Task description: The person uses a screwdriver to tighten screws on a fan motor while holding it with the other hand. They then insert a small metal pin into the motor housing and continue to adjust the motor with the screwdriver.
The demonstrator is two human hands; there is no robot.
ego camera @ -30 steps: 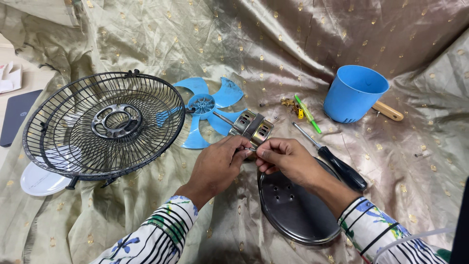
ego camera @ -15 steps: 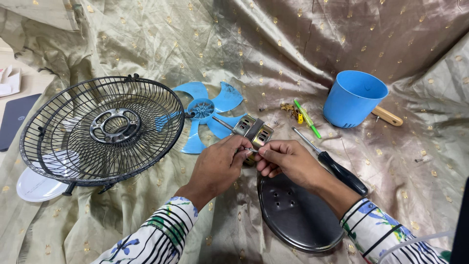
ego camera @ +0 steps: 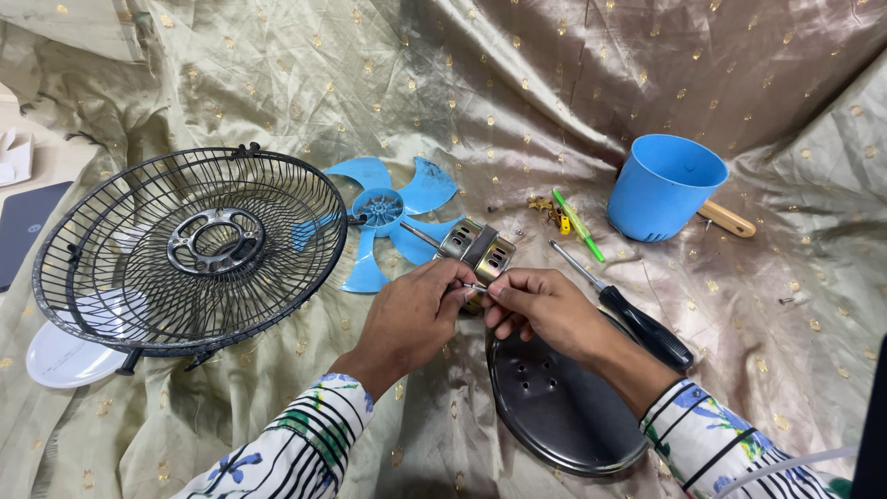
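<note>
A small metal fan motor (ego camera: 476,248) with a thin shaft pointing left is held at the centre of the cloth. My left hand (ego camera: 413,312) grips its lower left side. My right hand (ego camera: 539,308) pinches a small part at the motor's underside, fingertips touching those of the left. Below the hands lies a dark round metal cover (ego camera: 562,411) with small holes. A blue fan blade (ego camera: 393,218) rests just behind the motor.
A black wire fan guard (ego camera: 189,249) lies at left over a white disc (ego camera: 65,360). A black-handled screwdriver (ego camera: 628,310), a green tester (ego camera: 578,225), brass bits (ego camera: 545,208), a blue cup (ego camera: 664,188) and a wooden handle (ego camera: 728,220) lie at right on the gold-green cloth (ego camera: 517,83).
Both hands have stayed on the motor, which sits slightly lower in view. The fingers have shifted a little at its underside.
</note>
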